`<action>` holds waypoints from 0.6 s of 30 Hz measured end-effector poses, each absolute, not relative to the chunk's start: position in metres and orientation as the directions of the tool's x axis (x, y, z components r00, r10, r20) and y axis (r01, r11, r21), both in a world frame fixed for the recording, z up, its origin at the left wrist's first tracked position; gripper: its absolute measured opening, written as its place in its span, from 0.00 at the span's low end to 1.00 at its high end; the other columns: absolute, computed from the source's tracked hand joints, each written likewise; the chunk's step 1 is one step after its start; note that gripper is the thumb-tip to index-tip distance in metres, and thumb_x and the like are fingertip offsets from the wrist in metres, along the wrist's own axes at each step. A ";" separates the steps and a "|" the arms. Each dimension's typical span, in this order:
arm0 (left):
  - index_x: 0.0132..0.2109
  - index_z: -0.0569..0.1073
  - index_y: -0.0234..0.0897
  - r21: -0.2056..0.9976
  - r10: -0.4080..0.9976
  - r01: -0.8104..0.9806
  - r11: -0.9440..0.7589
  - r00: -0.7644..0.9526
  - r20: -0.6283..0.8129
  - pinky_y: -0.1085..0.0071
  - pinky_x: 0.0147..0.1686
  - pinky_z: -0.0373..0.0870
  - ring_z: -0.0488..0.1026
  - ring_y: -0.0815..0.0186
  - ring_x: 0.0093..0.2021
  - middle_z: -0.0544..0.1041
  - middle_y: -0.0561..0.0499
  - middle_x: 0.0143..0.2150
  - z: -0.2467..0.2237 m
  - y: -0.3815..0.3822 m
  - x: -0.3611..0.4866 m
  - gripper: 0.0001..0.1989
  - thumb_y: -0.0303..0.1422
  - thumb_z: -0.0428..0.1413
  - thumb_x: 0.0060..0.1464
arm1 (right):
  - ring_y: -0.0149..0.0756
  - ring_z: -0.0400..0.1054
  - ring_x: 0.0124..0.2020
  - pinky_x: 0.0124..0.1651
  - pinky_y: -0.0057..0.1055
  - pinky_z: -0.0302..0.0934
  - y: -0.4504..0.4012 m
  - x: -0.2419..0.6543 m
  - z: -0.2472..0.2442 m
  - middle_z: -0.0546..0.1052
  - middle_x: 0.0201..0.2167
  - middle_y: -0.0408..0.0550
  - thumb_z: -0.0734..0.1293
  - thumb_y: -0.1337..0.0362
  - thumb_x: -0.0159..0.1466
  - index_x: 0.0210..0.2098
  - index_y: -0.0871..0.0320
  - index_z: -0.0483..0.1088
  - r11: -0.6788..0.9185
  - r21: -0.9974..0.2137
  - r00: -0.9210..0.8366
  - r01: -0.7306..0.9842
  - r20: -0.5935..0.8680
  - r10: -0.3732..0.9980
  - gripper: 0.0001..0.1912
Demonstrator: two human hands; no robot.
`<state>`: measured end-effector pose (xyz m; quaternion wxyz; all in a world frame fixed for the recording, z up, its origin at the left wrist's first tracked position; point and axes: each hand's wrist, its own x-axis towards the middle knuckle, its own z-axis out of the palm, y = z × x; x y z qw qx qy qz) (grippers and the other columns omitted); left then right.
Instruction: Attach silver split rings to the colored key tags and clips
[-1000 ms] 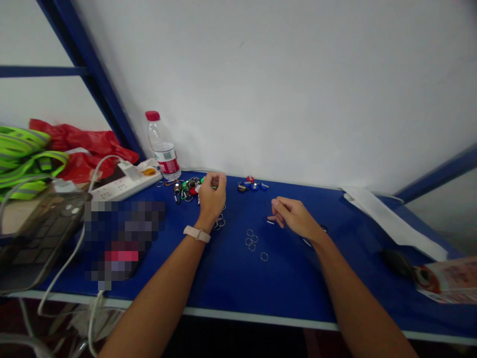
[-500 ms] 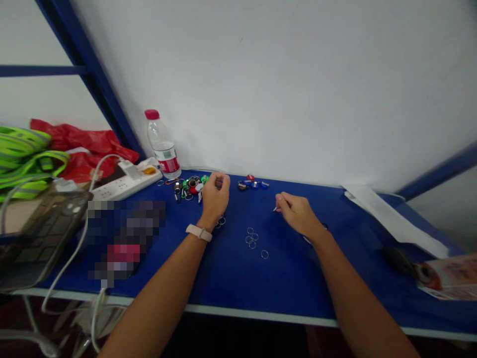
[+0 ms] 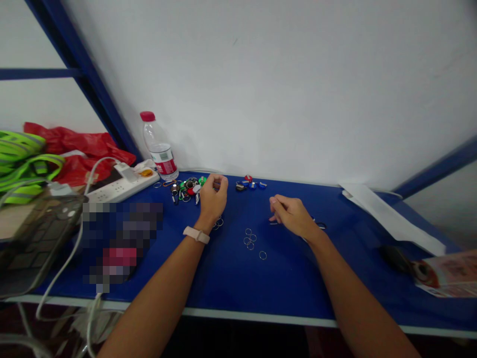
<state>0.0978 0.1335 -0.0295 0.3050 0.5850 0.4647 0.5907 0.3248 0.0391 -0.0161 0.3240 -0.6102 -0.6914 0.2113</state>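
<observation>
My left hand is curled, fingertips pinched together just right of a heap of colourful key tags and metal split rings; whatever lies between the fingers is hidden. Several more split rings lie just past its wrist. My right hand hangs low over the blue tabletop, a thin silver metal piece showing under its fingertips. A small group of key tags sits by the wall, between both hands. Several loose rings lie below them, with one more ring apart.
A water bottle and a power strip stand at the far left, with red plastic bags and green reflective straps beyond. White paper lies at the right, above a printed leaflet.
My right hand has dropped toward the tabletop with the silver piece at its fingertips. My left hand has barely moved. The whole view has shifted slightly.
</observation>
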 end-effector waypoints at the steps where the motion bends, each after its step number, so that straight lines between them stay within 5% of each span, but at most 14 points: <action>1: 0.35 0.72 0.39 0.904 0.902 0.190 -0.383 -0.132 0.411 0.67 0.34 0.65 0.68 0.66 0.29 0.74 0.51 0.30 -0.029 0.133 0.098 0.05 0.33 0.56 0.60 | 0.35 0.71 0.24 0.31 0.30 0.64 0.039 0.325 -0.017 0.70 0.19 0.41 0.55 0.48 0.73 0.28 0.54 0.64 0.176 -0.685 -0.045 0.707 0.205 0.978 0.23; 8: 0.35 0.72 0.38 0.901 0.897 0.185 -0.392 -0.142 0.419 0.68 0.34 0.65 0.69 0.66 0.30 0.74 0.51 0.31 -0.028 0.133 0.097 0.05 0.33 0.56 0.59 | 0.35 0.71 0.25 0.33 0.31 0.64 0.037 0.319 -0.013 0.69 0.19 0.41 0.55 0.49 0.73 0.28 0.55 0.64 0.194 -0.720 -0.086 0.667 0.184 0.979 0.23; 13: 0.35 0.71 0.38 0.901 0.898 0.194 -0.388 -0.140 0.417 0.68 0.35 0.65 0.69 0.67 0.30 0.74 0.51 0.31 -0.028 0.133 0.096 0.05 0.33 0.56 0.59 | 0.34 0.68 0.24 0.31 0.30 0.59 0.038 0.322 -0.011 0.70 0.20 0.43 0.56 0.52 0.73 0.26 0.55 0.63 0.257 -0.541 -0.110 0.801 0.288 0.951 0.22; 18: 0.35 0.71 0.38 0.903 0.902 0.194 -0.384 -0.129 0.411 0.68 0.34 0.65 0.69 0.67 0.31 0.74 0.51 0.31 -0.028 0.134 0.096 0.05 0.33 0.56 0.59 | 0.34 0.72 0.23 0.28 0.29 0.61 0.038 0.323 -0.014 0.69 0.20 0.41 0.56 0.51 0.73 0.28 0.55 0.64 0.211 -0.664 -0.088 0.717 0.214 0.973 0.21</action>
